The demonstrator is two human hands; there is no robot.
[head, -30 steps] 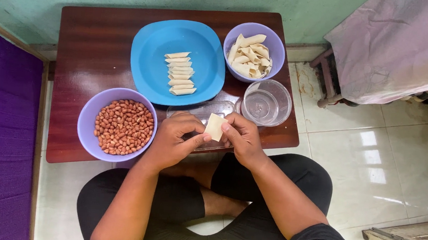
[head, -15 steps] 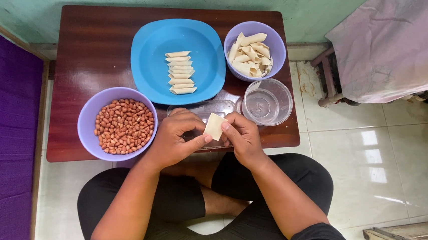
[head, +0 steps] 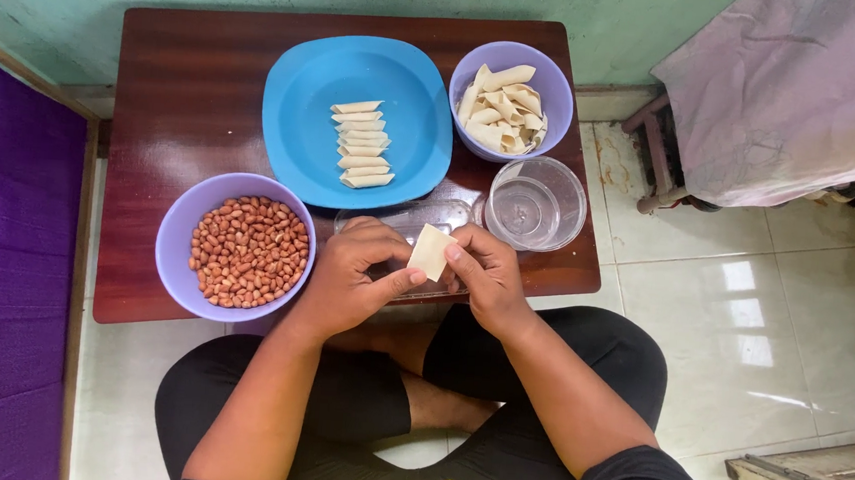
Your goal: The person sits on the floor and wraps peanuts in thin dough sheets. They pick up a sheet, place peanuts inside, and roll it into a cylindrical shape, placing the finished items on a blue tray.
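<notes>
Item: wrapper, pinched in my left hand and right hand, both grips closed on it. Risk: thin sheet may tear under pressure; peanuts at 9 o'clock could be knocked.

Seen from above, the left hand and right hand pinch a small pale dough wrapper between them over a dark wooden surface. Nearby sit a purple bowl of peanuts, a blue plate with rolled wrappers, and a clear glass bowl.
</notes>
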